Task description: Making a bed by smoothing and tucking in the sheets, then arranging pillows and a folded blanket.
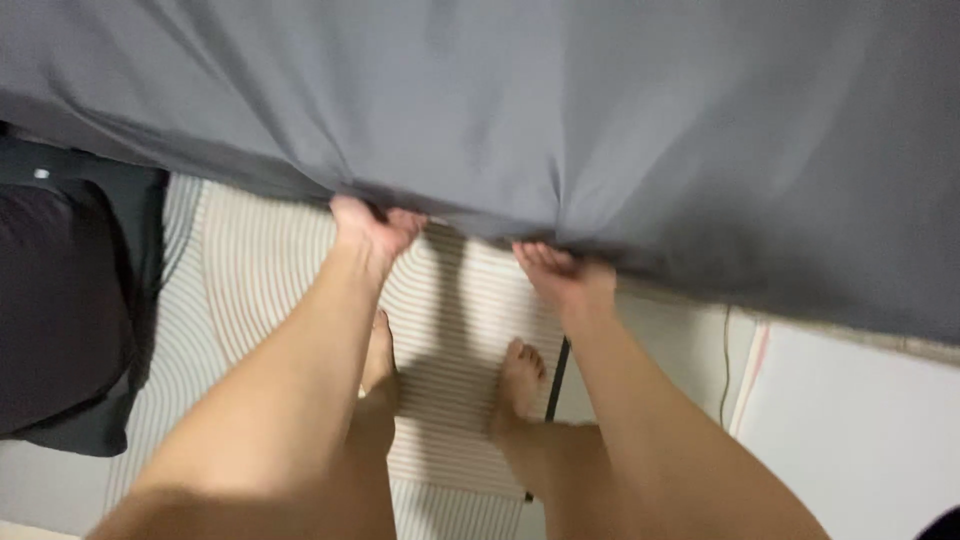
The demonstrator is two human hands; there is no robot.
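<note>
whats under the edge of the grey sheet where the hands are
Below the grey sheet, gripped by the left hand and right hand, lie a striped rug and bare feet. What the sheet covers is hidden.

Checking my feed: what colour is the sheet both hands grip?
Plain grey sheet, clearest in the head view.

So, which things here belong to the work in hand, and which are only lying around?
In use:
- grey sheet
- left hand, gripping its edge
- right hand, gripping its edge

Lying about:
- striped rug
- dark cushion
- black cable
</note>
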